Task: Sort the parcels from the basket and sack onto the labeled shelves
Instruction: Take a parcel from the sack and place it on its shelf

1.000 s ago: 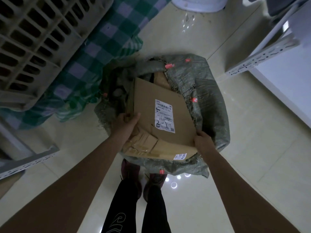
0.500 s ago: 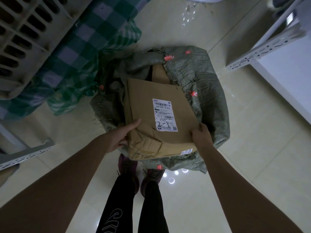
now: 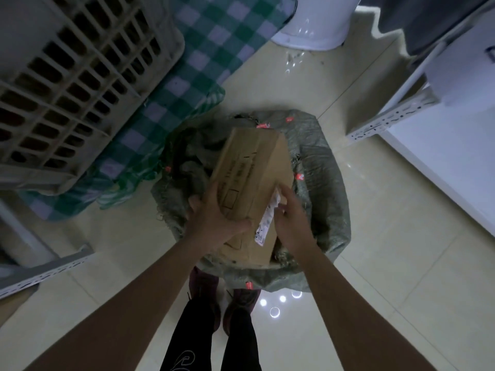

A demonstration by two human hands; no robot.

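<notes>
A brown cardboard parcel (image 3: 254,172) is held above the open grey-green woven sack (image 3: 321,188) on the floor. It is tipped so its white shipping label (image 3: 266,223) faces right, seen edge-on. My left hand (image 3: 214,218) grips the parcel's near left side, thumb across its top face. My right hand (image 3: 293,218) lies against the labelled right side with fingers nearly straight. The sack's inside is mostly hidden by the parcel.
A beige slatted plastic basket (image 3: 67,84) stands at the upper left on a green checked cloth (image 3: 192,57). White shelf uprights with slotted rails are at right (image 3: 388,121) and lower left (image 3: 45,274). A white round base (image 3: 313,25) sits at top. My feet (image 3: 222,298) stand by the sack.
The parcel has been lifted and rolled so its label now faces right instead of up. My left hand moved onto its top face; my right hand shifted up along the labelled side.
</notes>
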